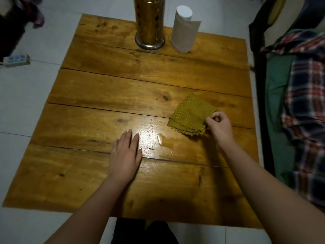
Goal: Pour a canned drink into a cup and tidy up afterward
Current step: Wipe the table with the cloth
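A folded mustard-yellow cloth (189, 116) lies on the right part of the wooden table (105, 95). My right hand (219, 126) pinches the cloth's right edge with closed fingers. My left hand (125, 155) rests flat on the table, palm down, fingers together, holding nothing. A small puddle of clear liquid (164, 140) sits on the wood between the two hands, just below the cloth. No can or cup is in view.
A tall metal chopstick holder (149, 23) and a roll of paper (183, 29) stand at the table's far edge. A power strip (16, 60) lies on the tiled floor at left. Plaid and green fabric (302, 106) hangs along the right side.
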Motion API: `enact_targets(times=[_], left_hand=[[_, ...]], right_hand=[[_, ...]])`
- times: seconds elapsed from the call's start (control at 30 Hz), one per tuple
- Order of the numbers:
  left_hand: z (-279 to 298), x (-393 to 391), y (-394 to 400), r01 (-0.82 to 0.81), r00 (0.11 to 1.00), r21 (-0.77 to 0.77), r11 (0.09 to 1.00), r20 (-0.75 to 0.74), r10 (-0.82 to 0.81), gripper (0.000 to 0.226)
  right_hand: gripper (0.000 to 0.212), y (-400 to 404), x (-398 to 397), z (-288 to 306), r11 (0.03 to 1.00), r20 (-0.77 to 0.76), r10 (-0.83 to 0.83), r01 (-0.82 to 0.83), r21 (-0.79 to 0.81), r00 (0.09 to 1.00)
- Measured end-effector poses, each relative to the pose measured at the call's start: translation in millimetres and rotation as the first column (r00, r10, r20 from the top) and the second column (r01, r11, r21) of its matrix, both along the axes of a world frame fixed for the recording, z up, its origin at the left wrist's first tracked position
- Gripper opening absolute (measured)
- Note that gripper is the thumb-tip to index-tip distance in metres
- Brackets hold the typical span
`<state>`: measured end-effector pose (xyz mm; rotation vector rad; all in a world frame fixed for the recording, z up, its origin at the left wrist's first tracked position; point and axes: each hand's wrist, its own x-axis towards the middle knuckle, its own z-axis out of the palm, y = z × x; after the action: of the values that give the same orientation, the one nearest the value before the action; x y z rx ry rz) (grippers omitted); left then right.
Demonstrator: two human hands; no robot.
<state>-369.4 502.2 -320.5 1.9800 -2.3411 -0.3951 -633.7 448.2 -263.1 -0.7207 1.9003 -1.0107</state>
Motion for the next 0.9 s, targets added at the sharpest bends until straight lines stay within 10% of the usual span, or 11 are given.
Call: enact_targets(times=[0.3, 0.43, 0.6, 0.9], left_hand=[[-3, -8, 15, -0.035, 0.999, 0.015, 0.999, 0.027, 0.034, 0.049], [-7, -8, 16, -0.034, 0.999, -0.010, 0.999, 0.019, 0.034, 0.054], [-10, -6, 17, -0.027, 0.999, -0.045, 0.999, 0.018, 0.028, 0.051], [-17, -3, 18, -0.007, 1.000, -0.082, 0.997, 0.009, 0.008, 0.050]], right_hand=[[0.037, 41, -34, -14, 0.970, -0.367, 0.041, 0.051, 0.237, 0.930], [0.048, 37, -23, -14, 0.955, -0.704, 0.279, -0.110, 0.276, 0.653], [0.052, 9, -4, -33, 0.817, -0.689, 0.559, -0.447, 0.363, 0.462], [0.061, 5, 4, -64, 0.742, -0.685, 0.659, -0.418, 0.524, 0.309]])
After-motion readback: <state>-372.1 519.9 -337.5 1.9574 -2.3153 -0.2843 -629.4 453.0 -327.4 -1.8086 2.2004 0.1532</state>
